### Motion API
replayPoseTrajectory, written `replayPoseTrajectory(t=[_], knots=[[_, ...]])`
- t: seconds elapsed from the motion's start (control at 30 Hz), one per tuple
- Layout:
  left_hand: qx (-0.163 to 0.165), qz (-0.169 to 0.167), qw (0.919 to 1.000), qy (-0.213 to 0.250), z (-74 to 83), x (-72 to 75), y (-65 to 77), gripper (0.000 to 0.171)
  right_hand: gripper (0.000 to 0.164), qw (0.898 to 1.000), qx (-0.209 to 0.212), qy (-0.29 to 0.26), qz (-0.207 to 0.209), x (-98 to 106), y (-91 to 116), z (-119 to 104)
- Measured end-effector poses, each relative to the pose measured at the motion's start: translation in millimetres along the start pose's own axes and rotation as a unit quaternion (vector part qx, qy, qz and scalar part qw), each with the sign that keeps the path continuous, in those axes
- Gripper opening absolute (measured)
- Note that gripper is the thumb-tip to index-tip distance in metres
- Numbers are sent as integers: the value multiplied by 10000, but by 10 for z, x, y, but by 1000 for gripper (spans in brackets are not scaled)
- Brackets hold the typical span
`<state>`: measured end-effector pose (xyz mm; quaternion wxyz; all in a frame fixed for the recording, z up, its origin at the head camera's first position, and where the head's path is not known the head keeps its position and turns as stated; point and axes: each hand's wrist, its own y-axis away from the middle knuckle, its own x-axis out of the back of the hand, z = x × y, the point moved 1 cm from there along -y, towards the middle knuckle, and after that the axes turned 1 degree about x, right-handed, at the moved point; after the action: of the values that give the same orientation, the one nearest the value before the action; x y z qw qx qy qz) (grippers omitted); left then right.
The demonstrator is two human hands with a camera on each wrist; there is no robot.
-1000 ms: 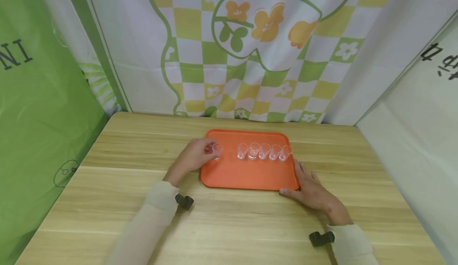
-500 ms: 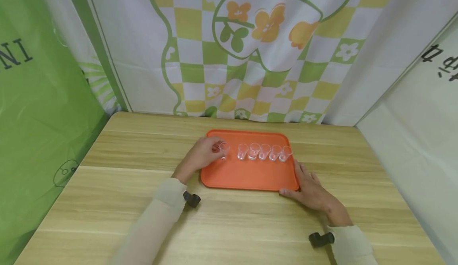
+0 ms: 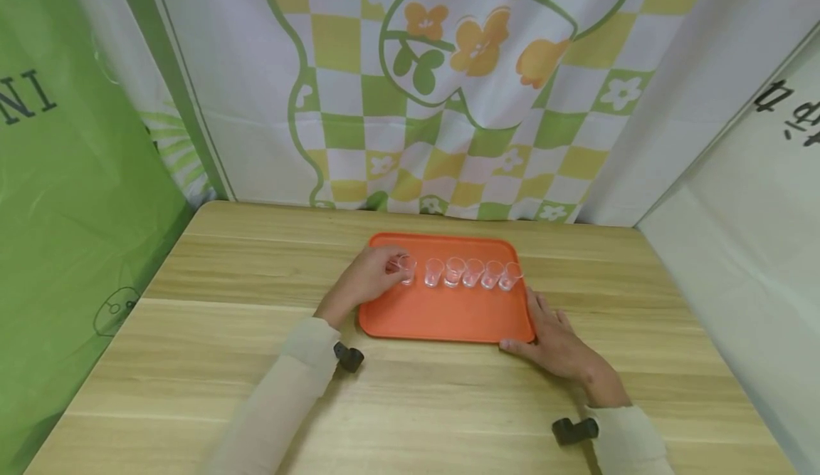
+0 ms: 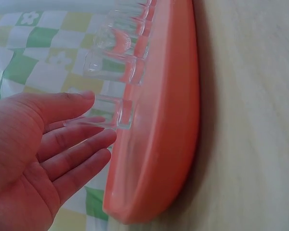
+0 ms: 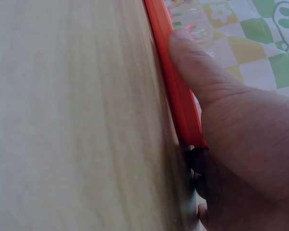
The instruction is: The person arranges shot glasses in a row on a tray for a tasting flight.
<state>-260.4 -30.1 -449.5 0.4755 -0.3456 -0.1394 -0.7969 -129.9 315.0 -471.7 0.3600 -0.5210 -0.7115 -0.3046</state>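
My left hand (image 3: 370,277) pinches a small clear shot glass (image 3: 407,273) between thumb and fingers, at the left part of an orange tray (image 3: 442,317). In the left wrist view the thumb lies along this upright glass (image 4: 106,109), its base at the tray. To its right, several similar shot glasses (image 3: 472,273) stand in a row, apart from the held one by a small gap. My right hand (image 3: 564,345) holds the tray's near right corner, thumb at the front rim and fingers along the right side. In the right wrist view those fingers are mostly hidden.
The tray lies on a wooden table (image 3: 423,404). A patterned green, yellow and white cloth (image 3: 442,133) hangs behind the table. A green sheet (image 3: 83,197) covers the left side and a white one (image 3: 756,261) the right.
My left hand has moved right across the tray with the shot glass, narrowing the gap to the row. The right hand and the other glasses have stayed in place.
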Motion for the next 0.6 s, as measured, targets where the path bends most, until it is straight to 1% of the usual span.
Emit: replayPoseTrajectory(t=[0.17,0.4,0.6], knots=[[21,-38,9999,-101,16,-13,-12,33,112,10000,-28,7,6,-3,0,5],[-113,-88,9999,-55,25,-26,-30,31,112,10000,-39,-56,0,-8,0,8],[-93,-116,9999,-60,32,-36,-35,31,113,9999,-72,-67,-26,-5,-1,6]])
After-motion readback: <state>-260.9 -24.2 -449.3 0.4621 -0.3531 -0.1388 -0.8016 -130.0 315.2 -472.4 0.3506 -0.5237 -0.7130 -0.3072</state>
